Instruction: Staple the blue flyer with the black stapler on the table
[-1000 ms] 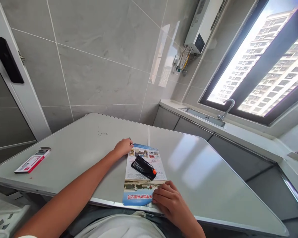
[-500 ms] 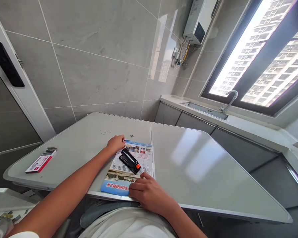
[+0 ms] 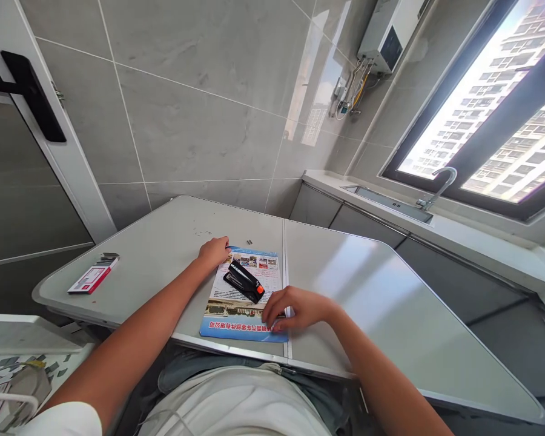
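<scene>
A printed leaflet (image 3: 240, 307) with a blue border lies flat on the table. On it rests a black stapler (image 3: 244, 281) with an orange end, set at a slant. My left hand (image 3: 214, 251) is closed at the leaflet's far left corner, its fingertips partly hidden. Over the leaflet's near right part is my right hand (image 3: 295, 309), fingers bent and apart, holding nothing; whether they touch the paper I cannot tell. A short strip of staples (image 3: 249, 242) lies beyond the leaflet.
A red and white box (image 3: 93, 277) lies at the left of the table (image 3: 345, 272). Loose staples (image 3: 202, 232) are scattered near the far edge. A seam crosses the tabletop beside the leaflet. A counter with a sink and tap (image 3: 445, 181) stands under the window.
My right hand has lifted from the leaflet's near edge and moved away from my body and rightward, uncovering more print. My left hand stays at the far corner. The camera view has shifted slightly.
</scene>
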`<state>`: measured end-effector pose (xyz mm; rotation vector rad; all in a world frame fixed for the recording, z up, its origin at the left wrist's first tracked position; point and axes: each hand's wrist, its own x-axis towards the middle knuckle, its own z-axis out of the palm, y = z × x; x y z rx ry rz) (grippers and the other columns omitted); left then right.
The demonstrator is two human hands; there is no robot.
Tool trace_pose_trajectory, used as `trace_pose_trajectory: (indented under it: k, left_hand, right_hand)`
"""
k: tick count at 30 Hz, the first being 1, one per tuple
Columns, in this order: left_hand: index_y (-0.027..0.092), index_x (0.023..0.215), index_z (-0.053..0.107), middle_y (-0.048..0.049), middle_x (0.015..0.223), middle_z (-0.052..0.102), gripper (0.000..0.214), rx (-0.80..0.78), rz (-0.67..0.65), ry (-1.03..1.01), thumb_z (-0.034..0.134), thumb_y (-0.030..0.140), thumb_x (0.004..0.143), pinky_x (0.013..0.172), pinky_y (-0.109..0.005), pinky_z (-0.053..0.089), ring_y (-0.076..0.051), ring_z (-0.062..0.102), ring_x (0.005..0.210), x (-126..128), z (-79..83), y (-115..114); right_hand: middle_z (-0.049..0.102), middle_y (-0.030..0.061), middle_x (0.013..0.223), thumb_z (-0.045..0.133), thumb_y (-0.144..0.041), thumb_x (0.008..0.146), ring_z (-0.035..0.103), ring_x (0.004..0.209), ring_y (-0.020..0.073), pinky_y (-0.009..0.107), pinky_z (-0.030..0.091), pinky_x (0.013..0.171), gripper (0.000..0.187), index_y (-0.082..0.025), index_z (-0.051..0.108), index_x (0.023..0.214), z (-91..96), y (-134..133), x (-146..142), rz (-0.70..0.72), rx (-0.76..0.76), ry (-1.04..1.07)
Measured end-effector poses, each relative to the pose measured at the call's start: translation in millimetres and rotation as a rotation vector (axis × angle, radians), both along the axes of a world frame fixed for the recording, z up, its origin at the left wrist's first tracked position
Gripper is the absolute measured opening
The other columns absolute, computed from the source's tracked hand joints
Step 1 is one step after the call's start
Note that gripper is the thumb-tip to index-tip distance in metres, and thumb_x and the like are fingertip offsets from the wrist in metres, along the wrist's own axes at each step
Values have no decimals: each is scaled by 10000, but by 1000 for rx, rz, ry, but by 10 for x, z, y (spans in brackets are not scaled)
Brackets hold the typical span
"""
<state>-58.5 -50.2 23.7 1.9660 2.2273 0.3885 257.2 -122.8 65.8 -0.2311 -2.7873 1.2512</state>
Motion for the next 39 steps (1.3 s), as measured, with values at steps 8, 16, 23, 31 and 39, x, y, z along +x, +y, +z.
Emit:
trace_pose_trajectory:
  k: [8, 16, 23, 31, 39]
  left_hand:
    - [192, 1108, 684, -133, 1234, 605, 271, 271, -176, 68, 522, 110, 907, 1071, -406, 454, -293, 560, 1210, 102, 60, -26]
    - [223, 1159, 701, -99, 1250, 662, 272, 195, -435, 39, 502, 145, 990, 1046, -382, 453, -255, 574, 1197, 280, -92, 30]
    - [241, 1289, 656, -109, 1284, 614, 329, 168, -380, 71, 477, 188, 1018, 1048, -385, 427, -269, 530, 1236, 298, -201, 101]
    - [235, 1210, 610, -102, 1227, 616, 271, 175, -336, 20, 404, 182, 1043, 974, -379, 444, -270, 562, 1165, 321, -287, 171]
    - [224, 1158, 584, -91, 1200, 664, 234, 181, -353, -29, 410, 142, 1025, 929, -354, 460, -258, 598, 1124, 385, -250, 182]
  right_hand:
    - [519, -15, 605, 497, -472, 969, 415, 597, 126, 261, 348, 583, 431, -191, 544, 645, -331, 384, 133, -917, 279, -37]
    - [625, 26, 695, 561, -284, 939, 518, 689, 162, 279, 325, 646, 291, -200, 564, 660, -342, 235, 191, -977, 444, -230]
    - [719, 146, 942, 425, -265, 1043, 673, 822, 237, 313, 362, 677, 315, -165, 663, 862, -388, -160, -41, -1152, 519, -400]
    - [712, 79, 927, 491, -342, 1022, 679, 830, 267, 319, 389, 643, 160, -259, 503, 886, -666, -939, -220, -1254, 513, -149]
    - [699, 26, 787, 360, -236, 1032, 652, 687, 232, 301, 420, 645, 204, -247, 563, 1020, -699, -1006, -120, -1245, 388, 132]
